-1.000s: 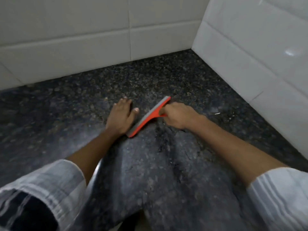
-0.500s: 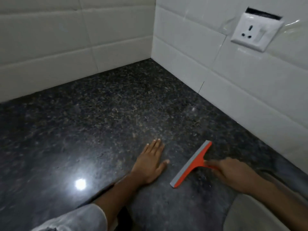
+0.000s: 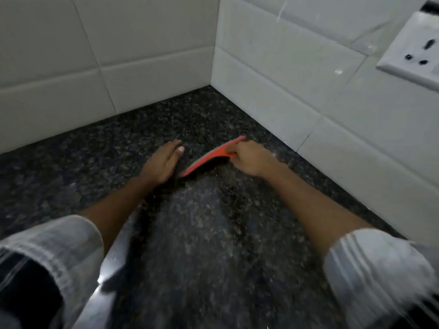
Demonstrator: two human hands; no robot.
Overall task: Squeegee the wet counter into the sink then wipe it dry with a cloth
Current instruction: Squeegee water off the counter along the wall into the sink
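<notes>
Head view: I look down at the far right corner of the worktop [image 3: 99, 148], dark speckled stone, where two white tiled walls [image 3: 147, 43] meet.
Right hand [image 3: 251, 160]: my fingers are curled round the handle of the squeegee [image 3: 209, 157], knuckles up, forearm reaching in from the near right.
Squeegee: red-orange with a grey blade strip; it lies slanted, its far end towards the right wall near the corner, its near end towards my left hand. The blade edge looks to be down on the stone, though blur keeps me from being sure.
Left hand [image 3: 164, 162]: flat on the worktop, palm down, fingers straight and close together, pointing at the back wall. It holds nothing. It sits just beside the near end of the squeegee; I cannot tell whether they touch.
Wet patch: the stone between my forearms, nearer to me than the blade, looks greyer and streaked, with small bright droplets close by my right wrist.
Sink edge [image 3: 111, 264]: a shiny metal strip runs along the near left, partly under my left forearm.
Sleeves: both are pale, striped and pushed up to the elbow.
Socket [image 3: 413, 53]: a white plate on the right wall, at the upper right.
</notes>
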